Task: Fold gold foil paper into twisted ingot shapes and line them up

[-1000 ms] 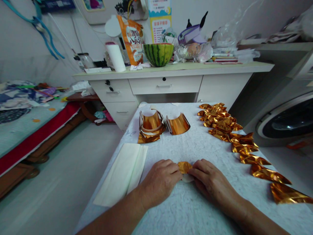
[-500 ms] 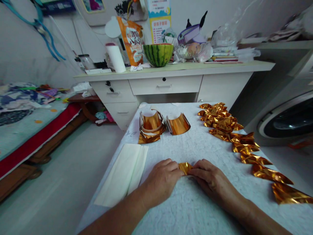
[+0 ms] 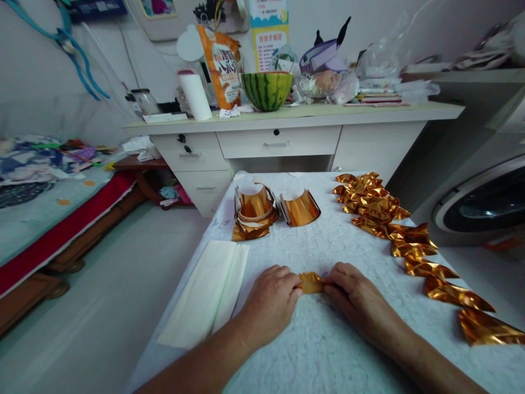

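Note:
A small piece of gold foil paper point(image 3: 311, 283) lies low over the cloth-covered table, stretched between my two hands. My left hand point(image 3: 274, 295) pinches its left end, and my right hand point(image 3: 353, 294) pinches the right end, both with fingers closed. Beyond them stand a roll of curled gold foil sheets point(image 3: 255, 207) and a single curved gold sheet point(image 3: 301, 209). To the left rests a folded white paper sheet point(image 3: 205, 293). A row of twisted gold foil pieces point(image 3: 418, 267) runs down the table's right side.
At the back is a white desk point(image 3: 283, 139) carrying a watermelon half point(image 3: 266, 90), an orange snack bag point(image 3: 223, 71) and a paper roll point(image 3: 196, 97). A bed point(image 3: 61, 202) stands left, a washing machine point(image 3: 488, 191) right.
My hands have moved slightly apart, and more of the gold foil shows between them. Both still grip its ends.

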A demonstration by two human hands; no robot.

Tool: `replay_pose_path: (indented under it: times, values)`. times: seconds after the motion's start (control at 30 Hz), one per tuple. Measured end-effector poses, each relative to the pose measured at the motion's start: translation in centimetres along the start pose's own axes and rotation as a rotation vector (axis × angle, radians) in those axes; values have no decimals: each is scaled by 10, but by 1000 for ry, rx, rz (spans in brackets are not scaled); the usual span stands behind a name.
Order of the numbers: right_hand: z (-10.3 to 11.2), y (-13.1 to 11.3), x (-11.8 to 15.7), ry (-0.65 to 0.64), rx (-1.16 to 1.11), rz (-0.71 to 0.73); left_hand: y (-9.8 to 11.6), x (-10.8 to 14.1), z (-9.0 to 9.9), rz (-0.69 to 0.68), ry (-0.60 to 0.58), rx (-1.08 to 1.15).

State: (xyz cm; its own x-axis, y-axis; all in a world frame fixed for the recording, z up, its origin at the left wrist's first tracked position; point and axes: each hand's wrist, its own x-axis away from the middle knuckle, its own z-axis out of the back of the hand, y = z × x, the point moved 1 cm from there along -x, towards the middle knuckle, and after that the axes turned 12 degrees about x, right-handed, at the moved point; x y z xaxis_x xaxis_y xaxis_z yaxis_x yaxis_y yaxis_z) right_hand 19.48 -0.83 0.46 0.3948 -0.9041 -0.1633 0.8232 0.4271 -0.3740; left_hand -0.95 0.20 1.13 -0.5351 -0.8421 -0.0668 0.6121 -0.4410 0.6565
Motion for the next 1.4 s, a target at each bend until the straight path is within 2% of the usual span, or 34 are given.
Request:
replay_pose_path:
  times: [0.23,0.5,0.83,1.1,1.4]
  values:
    - [-5,-2,-4,-26,101,-92,1,0,-6,115,53,-107]
    - [-5,-1,-5,-30,156,-130,-1,0,-13,84,109,-279]
    - [0,-4,-11,-131,305,-203,4,-5,-11,134,59,-376]
    - [-1,-4,-15,-166,381,-189,8,-6,-8,177,43,-362]
    - [3,-6,-20,-264,431,-203,13,-6,-4,204,11,-344]
